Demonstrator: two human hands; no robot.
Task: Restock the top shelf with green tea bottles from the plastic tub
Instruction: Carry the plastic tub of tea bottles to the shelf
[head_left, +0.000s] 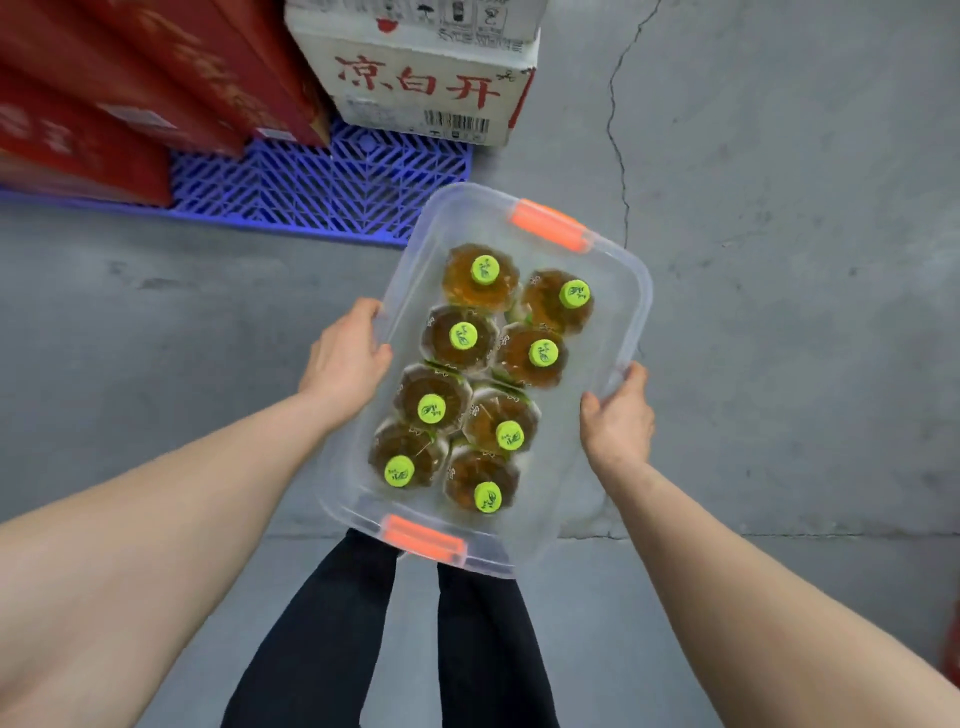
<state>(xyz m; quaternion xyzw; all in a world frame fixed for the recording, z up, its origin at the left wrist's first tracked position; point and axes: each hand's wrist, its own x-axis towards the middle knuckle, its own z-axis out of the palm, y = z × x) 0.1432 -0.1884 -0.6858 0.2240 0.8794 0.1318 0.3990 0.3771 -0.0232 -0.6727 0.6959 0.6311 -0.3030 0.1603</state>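
**Kid:** Where is the tub?

**Helper:** It sits between the two hands, out in front of the person. It is see-through and turned a bit, so its far end leans to the right.

**Kid:** What is the left hand doing?

**Helper:** It grips the left long side of the tub. The thumb is on the wall and the fingers curl at the rim.

**Kid:** And the right hand?

**Helper:** It grips the right long side, a little nearer to the person. The fingers curl round the rim.

**Kid:** Where are the bottles?

**Helper:** Eight stand up in the tub, in two rows of four, packed close. They have green caps and brown tea. They are between the hands, but no hand touches them.

**Kid:** What are the orange bits?

**Helper:** One clip is on the far end and the other clip is on the near end.

**Kid:** What is under the tub?

**Helper:** Black legs show below the near end, on a grey floor.

**Kid:** And past it?

**Helper:** A blue pallet holds red boxes and a white box.
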